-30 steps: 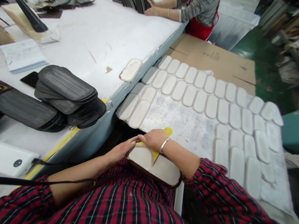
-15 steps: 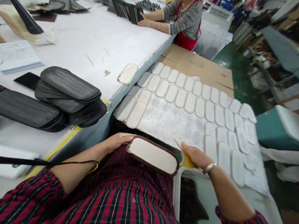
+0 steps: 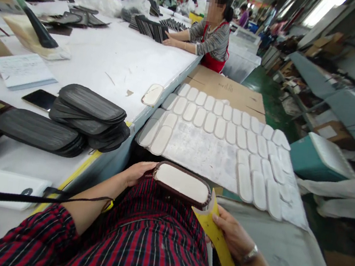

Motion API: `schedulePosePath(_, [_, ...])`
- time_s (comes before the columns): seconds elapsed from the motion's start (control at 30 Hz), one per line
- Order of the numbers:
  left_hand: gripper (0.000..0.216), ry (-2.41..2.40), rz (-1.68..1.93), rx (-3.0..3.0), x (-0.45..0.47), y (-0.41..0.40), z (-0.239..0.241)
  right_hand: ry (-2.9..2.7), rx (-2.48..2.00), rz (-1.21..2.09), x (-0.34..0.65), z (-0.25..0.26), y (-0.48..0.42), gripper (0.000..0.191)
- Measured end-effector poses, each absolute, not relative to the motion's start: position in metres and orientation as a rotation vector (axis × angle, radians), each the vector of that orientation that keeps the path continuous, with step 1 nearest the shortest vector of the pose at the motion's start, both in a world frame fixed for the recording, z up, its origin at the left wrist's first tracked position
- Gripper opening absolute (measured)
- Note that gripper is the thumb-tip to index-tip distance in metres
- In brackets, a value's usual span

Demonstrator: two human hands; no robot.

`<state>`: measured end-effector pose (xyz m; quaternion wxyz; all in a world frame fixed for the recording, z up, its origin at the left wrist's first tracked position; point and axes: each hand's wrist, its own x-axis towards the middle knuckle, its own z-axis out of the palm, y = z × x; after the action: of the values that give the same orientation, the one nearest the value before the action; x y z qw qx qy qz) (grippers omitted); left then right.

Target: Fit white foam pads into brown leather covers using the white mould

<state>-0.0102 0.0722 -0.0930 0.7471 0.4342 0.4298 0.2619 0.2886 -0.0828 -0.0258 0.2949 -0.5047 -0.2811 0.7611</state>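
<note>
My left hand (image 3: 139, 174) grips the left end of a dark brown leather piece (image 3: 168, 192), perhaps a bag body, in front of my plaid clothing. A long rounded white panel (image 3: 183, 183) faces up inside its brown rim. My right hand (image 3: 232, 231) is closed on a curved yellow sheet (image 3: 218, 238), whose upper end reaches the right end of the brown piece. Whether the two touch is hard to tell. Ahead lie rows of rounded white panels (image 3: 220, 128) on a pale board (image 3: 196, 142).
At left, stacks of dark oval pieces (image 3: 91, 103), a phone (image 3: 38, 99) and a white box (image 3: 9, 185) lie on the white table (image 3: 108, 57). A grey-white bin (image 3: 280, 252) stands at right. A co-worker in a red apron (image 3: 214, 62) handles dark pieces across the table.
My right hand has moved down and toward me, bringing the yellow sheet to the right end of the brown piece. My left hand keeps its hold. The view has tilted up.
</note>
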Motion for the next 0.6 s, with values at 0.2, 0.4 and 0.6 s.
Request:
schedulePosePath(0.2, [0.039,1.041,0.499,0.985,-0.015,0.091,-0.092,-0.612,-1.385,1.991,0.277,-0.041,-0.100,0.050])
schedulePosePath(0.4, [0.032,1.139,0.431,1.076,-0.014,0.103,-0.087,-0.683,-1.457,2.048,0.267,-0.049,-0.099,0.037])
schedulePosePath(0.6, [0.029,1.190,0.435,1.104,-0.010,0.098,-0.084,-0.852,-1.591,1.983,0.231,-0.046,-0.081,0.036])
